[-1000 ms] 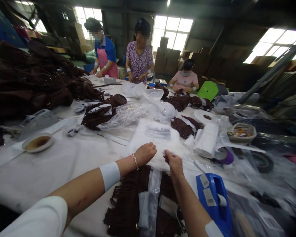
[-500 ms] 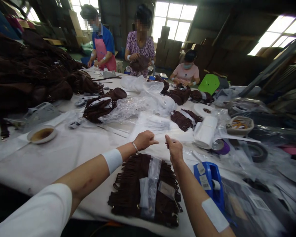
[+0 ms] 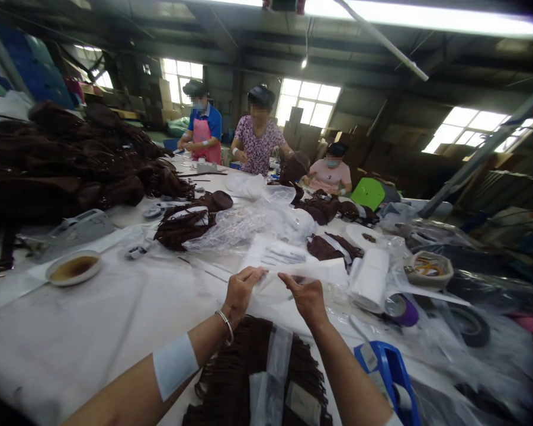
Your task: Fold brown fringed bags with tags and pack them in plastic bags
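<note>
My left hand [image 3: 242,293] pinches the edge of a thin, see-through plastic bag [image 3: 270,290] above the table. Facing it, my right hand [image 3: 307,294] is closed on the other side of the same bag, thumb and fingers pressed together. Just beyond both hands lies a stack of flat plastic bags [image 3: 284,253] with printed lines. Below my wrists is a dark brown fringed leather bag [image 3: 231,367], folded flat. Clear wrap [image 3: 279,355] runs around its middle, and a small tag in a pouch [image 3: 304,405] lies on top.
A blue tape dispenser [image 3: 388,370] stands by my right forearm. A white roll [image 3: 371,278], a purple tape roll [image 3: 402,309] and a bowl with scissors [image 3: 429,267] lie at right. At left are a dish of brown liquid [image 3: 74,268] and heaped brown bags [image 3: 71,160]. Several people work across the table.
The view has tilted up. My hands, earlier close together over the fringed bag, now hold a plastic bag between them. A person in a patterned top has moved a brown bag to the right.
</note>
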Available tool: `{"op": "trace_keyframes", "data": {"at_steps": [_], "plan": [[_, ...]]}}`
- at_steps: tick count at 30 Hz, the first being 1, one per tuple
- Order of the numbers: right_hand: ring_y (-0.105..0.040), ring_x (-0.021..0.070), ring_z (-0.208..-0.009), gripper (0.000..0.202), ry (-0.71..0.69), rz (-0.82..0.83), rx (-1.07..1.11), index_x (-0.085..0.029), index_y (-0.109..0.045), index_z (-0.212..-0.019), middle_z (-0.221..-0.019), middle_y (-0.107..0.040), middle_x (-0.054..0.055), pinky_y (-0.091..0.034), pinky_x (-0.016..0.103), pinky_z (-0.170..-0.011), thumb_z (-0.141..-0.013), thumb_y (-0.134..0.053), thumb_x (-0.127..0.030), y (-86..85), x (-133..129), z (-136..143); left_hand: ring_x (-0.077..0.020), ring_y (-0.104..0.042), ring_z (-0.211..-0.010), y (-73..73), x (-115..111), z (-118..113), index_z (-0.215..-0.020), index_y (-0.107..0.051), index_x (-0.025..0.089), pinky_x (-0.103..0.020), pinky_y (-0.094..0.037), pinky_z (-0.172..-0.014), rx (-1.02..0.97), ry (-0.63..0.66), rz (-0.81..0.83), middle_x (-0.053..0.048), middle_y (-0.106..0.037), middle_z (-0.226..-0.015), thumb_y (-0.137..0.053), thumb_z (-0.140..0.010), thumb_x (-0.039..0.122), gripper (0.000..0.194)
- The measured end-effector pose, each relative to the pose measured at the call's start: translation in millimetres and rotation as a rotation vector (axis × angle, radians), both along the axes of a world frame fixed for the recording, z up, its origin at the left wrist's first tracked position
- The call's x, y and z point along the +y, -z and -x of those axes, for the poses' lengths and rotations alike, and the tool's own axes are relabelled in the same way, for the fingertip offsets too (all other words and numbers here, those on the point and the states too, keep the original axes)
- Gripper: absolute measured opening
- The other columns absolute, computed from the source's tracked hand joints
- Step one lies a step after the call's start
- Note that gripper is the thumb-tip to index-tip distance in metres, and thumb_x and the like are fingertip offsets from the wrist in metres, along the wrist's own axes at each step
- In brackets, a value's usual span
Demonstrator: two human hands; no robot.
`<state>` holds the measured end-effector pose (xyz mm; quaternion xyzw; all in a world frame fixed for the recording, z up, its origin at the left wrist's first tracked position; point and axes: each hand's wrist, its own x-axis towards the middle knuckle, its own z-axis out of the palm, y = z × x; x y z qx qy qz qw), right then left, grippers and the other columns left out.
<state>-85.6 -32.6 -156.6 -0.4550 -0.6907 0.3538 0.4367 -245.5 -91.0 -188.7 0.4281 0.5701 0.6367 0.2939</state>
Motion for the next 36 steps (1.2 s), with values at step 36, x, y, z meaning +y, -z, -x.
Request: {"op": "trace_keyframes", "data": {"at_steps": [36], "plan": [[-0.053, 0.0274, -0.102, 0.036, 0.272, -0.459, -0.555, -0.021, -0.065, -0.105, -0.104, -0.062, 0.009, -0.037, 0.043, -0.094, -0.071, -0.054, -0.022, 12.0, -53, -112, -0.0262, -0.051, -0.096, -24.9, -71, 67, -0.11, -0.064, 0.017, -0.047, -0.032, -0.094, 1.202, -0.33, -0.119, -0.008, -0.063, -0.087, -0.048, -0.087, 0.016, 0.029]]}}
